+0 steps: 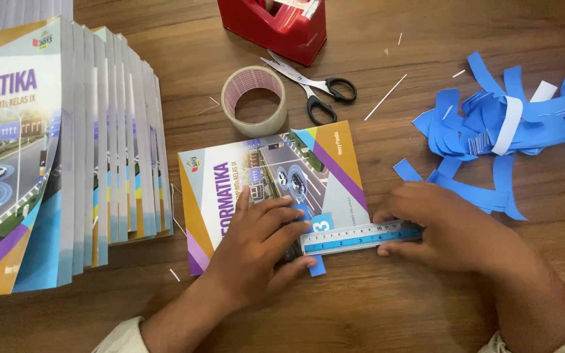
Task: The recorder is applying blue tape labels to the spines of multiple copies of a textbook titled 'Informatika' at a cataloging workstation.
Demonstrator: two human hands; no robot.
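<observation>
Hands lie low: left hand [256,245] flat on book [256,176], right hand [449,229] grip closed on ruler [354,238].

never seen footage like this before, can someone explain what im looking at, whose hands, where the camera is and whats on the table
This is one picture from a camera worn on a person's head, looking down at their own two bare hands over a wooden table. The left hand presses on a book and a blue paper strip. The right hand holds a ruler at the book's edge. Around them lie a stack of books, a tape roll, scissors, a red tape dispenser and a pile of blue strips.
</observation>
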